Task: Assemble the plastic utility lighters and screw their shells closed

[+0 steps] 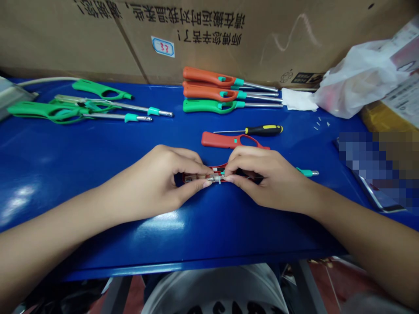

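Observation:
Both my hands meet at the middle of the blue table (98, 157). My left hand (163, 181) and my right hand (265, 176) pinch an opened red long-nose lighter (216, 174) lying flat between them, its inner parts showing. The lighter's teal-collared metal tip (307, 172) sticks out to the right past my right hand. Just behind my hands lies a loose red lighter shell half (229, 141). A black and yellow screwdriver (258, 130) lies beyond that.
Orange and green lighters (216, 91) lie stacked at the back centre, green lighters and parts (81, 107) at the back left. A white plastic bag (356, 80) and small screws (321, 123) sit at the back right. Cardboard boxes (209, 35) wall the rear.

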The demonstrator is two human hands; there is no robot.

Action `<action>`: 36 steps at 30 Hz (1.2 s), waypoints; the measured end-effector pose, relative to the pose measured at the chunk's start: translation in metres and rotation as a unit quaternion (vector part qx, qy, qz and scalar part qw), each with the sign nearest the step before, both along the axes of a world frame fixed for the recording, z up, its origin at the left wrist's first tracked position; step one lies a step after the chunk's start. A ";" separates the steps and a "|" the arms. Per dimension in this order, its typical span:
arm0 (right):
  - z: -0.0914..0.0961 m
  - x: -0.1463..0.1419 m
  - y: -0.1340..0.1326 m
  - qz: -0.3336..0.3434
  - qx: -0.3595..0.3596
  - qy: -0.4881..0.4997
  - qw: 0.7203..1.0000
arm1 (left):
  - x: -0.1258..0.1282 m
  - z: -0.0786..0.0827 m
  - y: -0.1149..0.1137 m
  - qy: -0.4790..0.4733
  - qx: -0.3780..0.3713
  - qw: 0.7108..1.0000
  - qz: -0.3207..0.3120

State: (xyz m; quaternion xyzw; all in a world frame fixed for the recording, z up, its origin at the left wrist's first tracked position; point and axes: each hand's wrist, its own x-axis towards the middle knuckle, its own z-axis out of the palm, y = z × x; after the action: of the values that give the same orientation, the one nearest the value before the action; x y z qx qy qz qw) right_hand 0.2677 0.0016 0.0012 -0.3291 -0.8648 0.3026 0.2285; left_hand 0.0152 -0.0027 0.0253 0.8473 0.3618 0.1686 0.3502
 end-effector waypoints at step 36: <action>0.008 -0.001 -0.001 -0.064 -0.080 0.015 0.995 | -0.002 -0.003 -0.001 0.009 0.224 0.974 -0.020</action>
State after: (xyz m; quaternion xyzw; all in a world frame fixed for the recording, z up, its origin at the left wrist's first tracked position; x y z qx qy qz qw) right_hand 0.2665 0.0007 0.0093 -0.3965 -0.8115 0.3604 0.2334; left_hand 0.0134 -0.0040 0.0220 0.9128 0.3012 0.2307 0.1511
